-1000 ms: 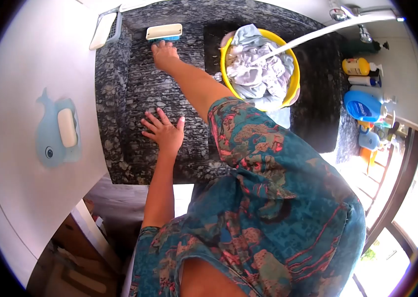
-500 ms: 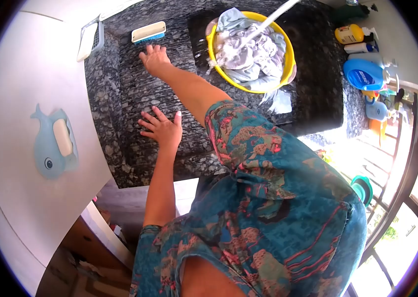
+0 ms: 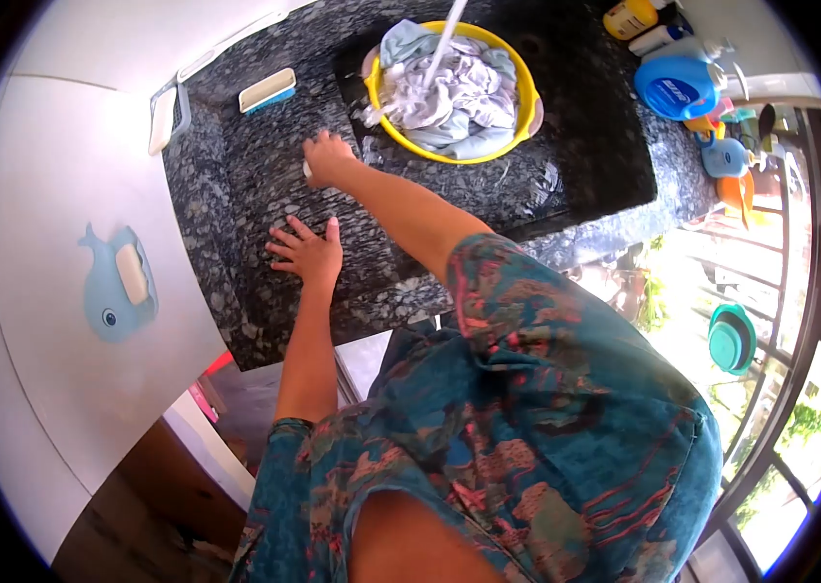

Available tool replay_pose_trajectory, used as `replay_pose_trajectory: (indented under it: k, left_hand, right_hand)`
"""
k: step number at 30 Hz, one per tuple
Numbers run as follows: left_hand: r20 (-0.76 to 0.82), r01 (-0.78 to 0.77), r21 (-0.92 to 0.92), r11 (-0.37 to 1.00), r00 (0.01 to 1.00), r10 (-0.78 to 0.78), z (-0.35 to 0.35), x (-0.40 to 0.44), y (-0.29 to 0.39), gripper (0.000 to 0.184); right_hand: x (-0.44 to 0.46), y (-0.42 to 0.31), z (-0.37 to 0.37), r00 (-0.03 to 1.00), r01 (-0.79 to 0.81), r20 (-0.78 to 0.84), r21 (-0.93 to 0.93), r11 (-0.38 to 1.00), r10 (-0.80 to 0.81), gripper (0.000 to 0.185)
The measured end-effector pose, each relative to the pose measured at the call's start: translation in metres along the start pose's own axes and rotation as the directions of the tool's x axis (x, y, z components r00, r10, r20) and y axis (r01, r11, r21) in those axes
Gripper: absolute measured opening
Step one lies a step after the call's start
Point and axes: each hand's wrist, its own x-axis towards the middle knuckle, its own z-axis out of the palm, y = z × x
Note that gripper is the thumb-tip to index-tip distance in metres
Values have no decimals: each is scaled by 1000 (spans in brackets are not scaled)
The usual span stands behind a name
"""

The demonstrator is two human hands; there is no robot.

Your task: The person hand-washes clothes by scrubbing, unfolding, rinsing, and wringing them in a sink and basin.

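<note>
My left hand (image 3: 306, 255) lies open, fingers spread, on the dark speckled stone washboard (image 3: 274, 194). Farther up the same ridged surface, my right hand (image 3: 330, 160) is closed, with its fingers curled down. A small white bit shows under its fingertips, too hidden to name. The scrub brush (image 3: 268, 90), cream-backed with blue bristles, rests beyond that hand. To the right, a yellow basin (image 3: 530, 92) in the dark sink holds wet, pale clothes (image 3: 459, 92), and a stream of water (image 3: 444, 47) falls onto them.
Several bottles, among them a blue detergent bottle (image 3: 673, 87), line the right side. A whale-shaped holder (image 3: 111, 296) with a cream soap bar is on the left white wall. Another pale bar (image 3: 164, 121) sits in a grey holder. A green collapsible bowl (image 3: 731, 340) hangs at the railing.
My right hand has drawn back from near the brush toward my body, and its spread fingers have curled closed. My left hand stays spread on the stone. The view has shifted somewhat.
</note>
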Motion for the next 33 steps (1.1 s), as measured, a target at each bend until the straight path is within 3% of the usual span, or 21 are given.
replay_pose_trajectory:
  k: [2,6,8,10,11,12,15,18,19,20,21,23,25,27,30,31,33]
  left_hand:
    - [23,5,-9,1000,1000,-5,-2,0,1,91]
    - [44,28,-5,1000,999,-28,-4,-1,2,91]
    - [58,44,-18,999,997,-43,-13,-8,6,89]
    - [59,67,16,998,996,-68,-19,-10,11,88]
    - [17,69,49,996,997,-70,-19,-10,19,83]
    - [-81,-26,-41,999,996,22,-20,-10,35,81]
    - [-323,-339,-227,913,910,258,-16,-13,102,75]
    - [-461,-626,-318,712,758,461,-15,9,188,71]
    - [-466,-594,-355,722,782,415,-20,9,217,81]
    - [-339,-476,-333,814,866,367,-24,8,243,86]
    - [-211,-350,-290,891,931,297,-27,7,268,91]
    - [-13,-132,-60,989,991,132,-32,2,304,105]
    - [-165,-189,33,981,968,192,-12,10,307,102]
    - [-297,-267,169,949,904,307,-3,9,308,96]
    - [-285,-330,75,941,897,337,-4,8,312,93]
    - [-341,-283,131,950,887,311,10,16,307,91]
    - [-182,-248,169,954,943,277,9,22,304,89]
  right_hand:
    - [-30,18,-14,985,62,157,53,997,-70,55]
    - [-110,86,-53,981,30,169,356,934,-96,53]
    - [-147,132,-97,967,-77,245,548,833,-72,51]
    - [-177,172,-162,895,-323,445,579,749,41,49]
    - [-183,199,-179,896,-347,436,567,747,85,49]
    - [-185,229,-192,895,-372,427,555,744,130,48]
    - [-172,323,-192,902,-396,226,774,494,368,46]
    - [-140,393,-166,709,-504,111,771,390,697,53]
    - [-127,418,-151,667,-523,66,750,404,742,57]
    - [-116,431,-148,648,-585,105,703,404,755,60]
    - [-102,451,-132,671,-553,14,675,488,741,61]
    - [-73,481,-113,718,-490,-135,599,633,683,60]
    - [-46,494,-108,765,-423,-245,505,752,595,57]
    - [-21,504,-111,760,-458,-289,397,795,582,54]
    - [12,524,-101,739,-428,-418,314,847,528,52]
    - [24,530,-96,726,-405,-469,299,864,503,51]
    - [41,539,-91,743,-417,-448,271,868,497,51]
